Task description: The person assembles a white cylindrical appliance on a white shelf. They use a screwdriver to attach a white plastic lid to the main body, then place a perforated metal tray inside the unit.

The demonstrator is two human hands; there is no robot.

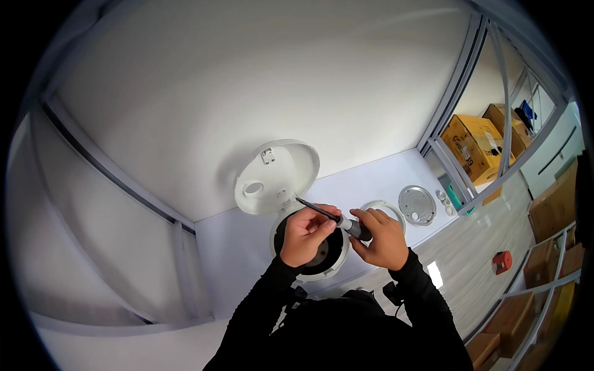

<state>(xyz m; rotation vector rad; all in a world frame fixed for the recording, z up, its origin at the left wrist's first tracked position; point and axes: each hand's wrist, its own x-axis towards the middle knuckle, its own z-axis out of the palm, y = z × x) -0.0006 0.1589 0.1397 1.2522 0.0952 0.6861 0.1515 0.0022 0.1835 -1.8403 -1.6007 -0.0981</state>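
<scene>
A screwdriver (317, 208) with a dark shaft and a grey handle is held across the front of me, its tip pointing up and left. My left hand (302, 238) is closed with its fingers pinching the shaft. Wrapped around the handle is my right hand (385, 240). Beneath both hands stands a white rice cooker (338, 267) with a dark inside, partly covered by my left hand. Its white lid (289, 168) is tipped up and back, and the screwdriver tip appears near the lid's lower edge; whether they touch I cannot tell.
On the white table (226, 247), a white ring-shaped part (390, 206) lies partly behind my right hand. A round metal plate (417, 196) and small white parts (444, 201) sit farther right. Beyond the frame are cardboard boxes (473, 145) and a red object (502, 262) on the floor.
</scene>
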